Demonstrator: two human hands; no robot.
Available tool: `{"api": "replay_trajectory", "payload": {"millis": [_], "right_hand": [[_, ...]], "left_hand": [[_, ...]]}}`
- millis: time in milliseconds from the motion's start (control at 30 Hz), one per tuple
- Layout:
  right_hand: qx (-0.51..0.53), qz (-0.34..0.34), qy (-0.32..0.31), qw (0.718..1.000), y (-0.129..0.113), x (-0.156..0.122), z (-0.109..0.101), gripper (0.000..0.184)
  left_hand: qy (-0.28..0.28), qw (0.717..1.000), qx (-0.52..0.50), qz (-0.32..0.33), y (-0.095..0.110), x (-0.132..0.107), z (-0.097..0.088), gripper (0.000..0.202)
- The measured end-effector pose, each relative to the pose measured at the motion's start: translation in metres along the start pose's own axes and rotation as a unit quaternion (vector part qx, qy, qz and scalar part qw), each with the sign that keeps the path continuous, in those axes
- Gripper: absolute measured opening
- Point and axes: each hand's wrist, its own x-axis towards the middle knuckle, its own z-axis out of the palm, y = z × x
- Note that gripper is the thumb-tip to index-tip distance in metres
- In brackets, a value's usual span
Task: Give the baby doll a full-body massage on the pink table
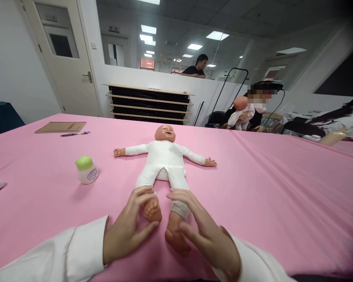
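A baby doll [164, 160] in a white suit lies on its back on the pink table [282, 188], arms spread, head away from me and bare feet toward me. My left hand [129, 229] curls around the doll's foot on the left, thumb under it and fingers over the ankle. My right hand [207, 231] rests on the other lower leg, fingers over the shin and thumb against the foot. Both my sleeves are white.
A small white jar with a green lid [86, 169] stands left of the doll. A brown notebook [60, 127] and pen [75, 134] lie at the far left. Across the table a person [254, 107] holds another doll; another person sits at the far right.
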Motion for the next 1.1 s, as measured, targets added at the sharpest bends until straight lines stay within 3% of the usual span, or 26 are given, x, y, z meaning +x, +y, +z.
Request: {"api": "replay_trajectory", "payload": {"millis": [100, 233, 333, 400, 567, 633, 767, 833, 900, 1000, 1100], "right_hand": [[-0.138, 0.027, 0.018, 0.99, 0.008, -0.047, -0.002, 0.041], [-0.275, -0.032, 0.133, 0.952, 0.04, -0.085, 0.028, 0.05], [-0.331, -0.002, 0.21, 0.92, 0.053, -0.093, 0.05, 0.044], [-0.334, 0.03, 0.233, 0.913, 0.054, -0.092, 0.057, 0.037], [-0.278, 0.045, 0.219, 0.934, 0.046, -0.087, 0.055, 0.024], [-0.27, 0.043, 0.22, 0.936, 0.045, -0.087, 0.055, 0.025], [-0.264, 0.043, 0.226, 0.937, 0.046, -0.087, 0.058, 0.024], [-0.243, 0.047, 0.224, 0.943, 0.046, -0.088, 0.057, 0.02], [-0.222, 0.05, 0.234, 0.945, 0.046, -0.091, 0.054, 0.018], [-0.204, 0.06, 0.276, 0.937, 0.045, -0.095, 0.044, 0.02], [-0.188, 0.073, 0.33, 0.922, 0.041, -0.095, 0.03, 0.021]], "left_hand": [[-0.039, 0.999, 0.023, -0.016, -0.003, -0.008, -0.008, 0.054], [-0.089, 0.995, 0.052, -0.009, -0.002, -0.014, -0.013, 0.062], [-0.129, 0.989, 0.074, 0.007, 0.0, -0.014, -0.015, 0.061], [-0.147, 0.986, 0.079, 0.027, 0.001, -0.013, -0.017, 0.058], [-0.17, 0.984, 0.029, 0.051, 0.005, -0.005, -0.031, 0.068], [-0.148, 0.989, -0.011, 0.026, 0.007, 0.007, -0.037, 0.068], [-0.03, 0.988, -0.149, -0.025, 0.022, 0.049, -0.039, 0.061], [-0.002, 0.976, -0.217, -0.031, 0.035, 0.072, -0.034, 0.056], [-0.017, 0.966, -0.256, -0.029, 0.048, 0.089, -0.022, 0.052], [-0.091, 0.959, -0.268, -0.017, 0.06, 0.1, 0.006, 0.046], [-0.166, 0.955, -0.247, 0.006, 0.057, 0.093, 0.036, 0.045]]}}
